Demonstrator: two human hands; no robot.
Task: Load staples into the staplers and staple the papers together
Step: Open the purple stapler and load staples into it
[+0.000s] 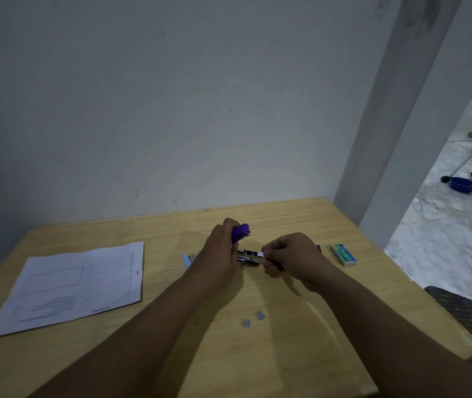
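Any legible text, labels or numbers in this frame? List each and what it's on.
None can be read.
Printed paper: a box outline, lines of print and a column of marks along one edge, all too blurred to read.
Green-and-white staple box: label print on the green face, too small and blurred.
Purple stapler: no marking visible.

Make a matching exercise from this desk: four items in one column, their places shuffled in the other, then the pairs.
1. purple stapler
2. papers
3. staple box
4. loose staple pieces

A. far right of the table
B. near edge, between the forearms
C. held open in the left hand
D. flat on the left

Pairs: 1-C, 2-D, 3-A, 4-B
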